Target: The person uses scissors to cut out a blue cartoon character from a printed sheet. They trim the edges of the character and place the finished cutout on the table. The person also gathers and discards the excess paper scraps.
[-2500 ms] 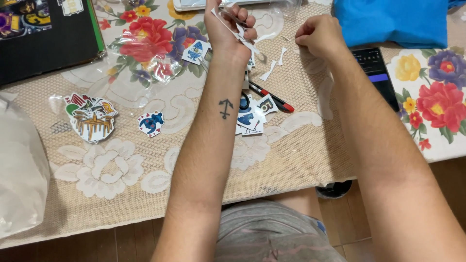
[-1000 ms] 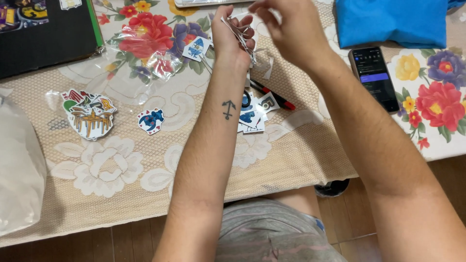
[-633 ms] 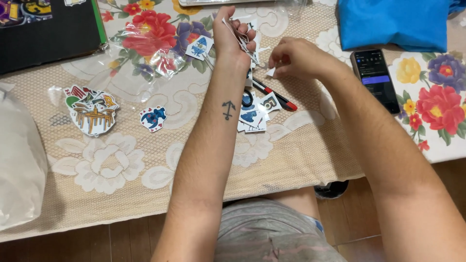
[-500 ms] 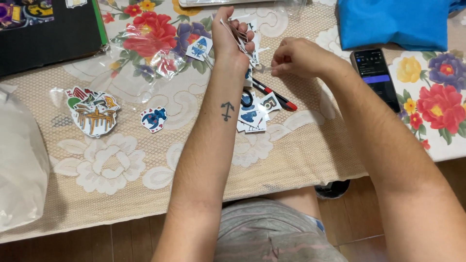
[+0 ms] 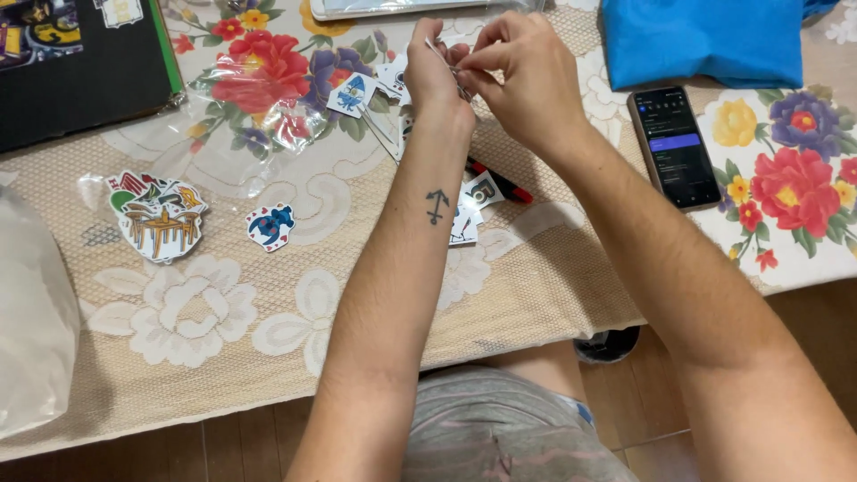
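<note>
Your table wears a rough, net-like lace cloth over glossy flowered oilcloth. The phone is smooth glass; the stickers look like glossy paper, probably.

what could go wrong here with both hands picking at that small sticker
The left hand and right hand pinch a small sticker between fingertips; it is thin, so it could tear or crease. Loose stickers and a red pen lie under the forearms, so a shift might sweep them aside. The phone sits near the right forearm and could get nudged.
</note>
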